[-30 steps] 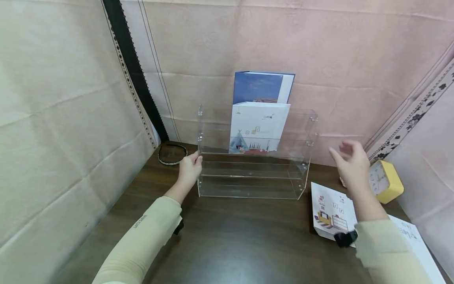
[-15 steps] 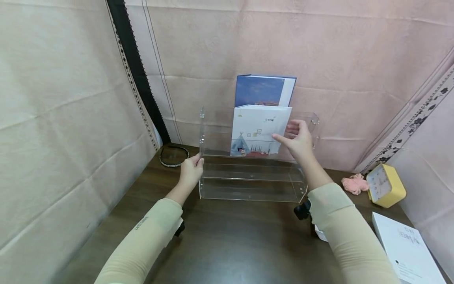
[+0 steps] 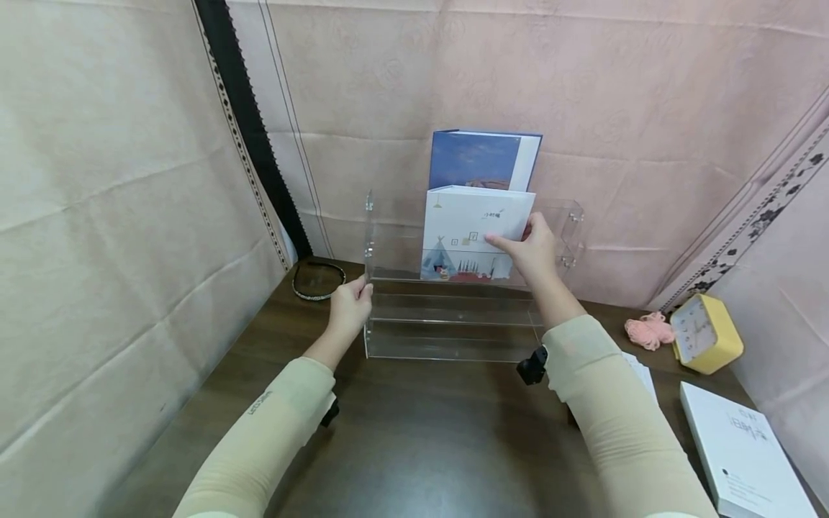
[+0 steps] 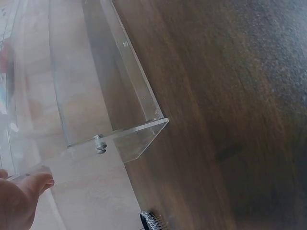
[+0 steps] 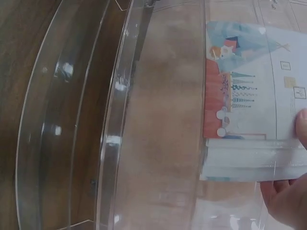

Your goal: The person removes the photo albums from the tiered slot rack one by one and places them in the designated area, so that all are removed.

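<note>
A transparent tiered acrylic rack (image 3: 447,313) stands on the dark wooden table. My left hand (image 3: 348,309) pinches its left side panel; the left wrist view shows the thumb (image 4: 38,183) at the panel's edge. A white book (image 3: 463,219) with a tent drawing on its cover stands upright in the rack. My right hand (image 3: 536,252) grips this book by its right side, thumb on the front cover and fingers behind, as the right wrist view also shows on the book's page edges (image 5: 249,160). Behind it rises a taller blue book (image 3: 476,160).
A black cord loop (image 3: 299,293) lies left of the rack. To the right are pink yarn (image 3: 650,331), a yellow clock (image 3: 717,334) and a white book (image 3: 745,446). Another white book (image 3: 640,374) is mostly hidden under my right forearm. Curtains hang behind and at both sides.
My right hand has come left from above the books at the right to the white book in the rack and has closed on its side. My left hand keeps its hold.
</note>
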Demonstrator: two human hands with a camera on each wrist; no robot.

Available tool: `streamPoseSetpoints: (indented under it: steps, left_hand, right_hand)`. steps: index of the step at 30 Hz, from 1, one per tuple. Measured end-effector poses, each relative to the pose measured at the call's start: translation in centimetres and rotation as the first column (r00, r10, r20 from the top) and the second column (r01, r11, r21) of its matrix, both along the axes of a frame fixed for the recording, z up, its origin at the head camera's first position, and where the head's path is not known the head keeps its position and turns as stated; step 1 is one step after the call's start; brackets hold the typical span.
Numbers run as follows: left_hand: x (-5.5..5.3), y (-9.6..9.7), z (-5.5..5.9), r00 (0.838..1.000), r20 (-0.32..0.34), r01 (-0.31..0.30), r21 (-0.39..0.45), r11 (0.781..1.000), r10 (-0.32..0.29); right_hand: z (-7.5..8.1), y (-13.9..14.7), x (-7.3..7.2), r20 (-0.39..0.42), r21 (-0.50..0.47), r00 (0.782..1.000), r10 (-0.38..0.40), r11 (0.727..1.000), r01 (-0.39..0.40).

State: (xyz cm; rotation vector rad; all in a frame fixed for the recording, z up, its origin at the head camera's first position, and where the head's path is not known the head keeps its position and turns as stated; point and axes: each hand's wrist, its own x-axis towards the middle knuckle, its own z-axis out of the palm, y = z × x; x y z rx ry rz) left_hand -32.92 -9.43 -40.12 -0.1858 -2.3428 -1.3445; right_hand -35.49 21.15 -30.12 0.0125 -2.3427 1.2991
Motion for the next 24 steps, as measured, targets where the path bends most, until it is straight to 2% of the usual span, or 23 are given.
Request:
streamPoseSetpoints:
  steps: [3, 7, 13, 18, 21, 24]
  left_hand:
    - [-0.2, 0.1, -0.1, 1.000, 0.001, 0.000, -0.002, 1.000, 0.000]
    - [-0.3, 0.4, -0.2, 1.000, 0.001, 0.010, 0.003, 1.000, -0.010]
    - [-0.3, 0.9, 0.0, 1.000, 0.001, 0.003, 0.004, 1.000, -0.003]
    - [-0.3, 0.9, 0.0, 1.000, -0.007, -0.004, 0.012, 1.000, 0.004]
    - [-0.2, 0.6, -0.1, 0.999, -0.035, -0.021, 0.006, 1.000, 0.021]
    - [-0.1, 0.2, -0.1, 0.998, -0.065, -0.025, 0.003, 1.000, 0.025]
  right_hand:
    - [0.3, 0.1, -0.1, 0.017, -0.034, 0.999, 0.036, 0.999, -0.035]
    - [1.5, 0.2, -0.5, -0.021, -0.049, 0.998, 0.063, 0.997, -0.064]
    - [5.0, 0.2, -0.9, -0.128, -0.016, 0.979, 0.161, 0.986, -0.164]
    - [8.0, 0.8, -0.3, -0.200, -0.004, 0.955, 0.217, 0.975, -0.223]
    - [9.5, 1.4, 0.8, -0.277, -0.096, 0.930, 0.240, 0.956, -0.276]
    - [10.6, 2.2, 2.6, -0.366, -0.242, 0.896, 0.251, 0.904, -0.352]
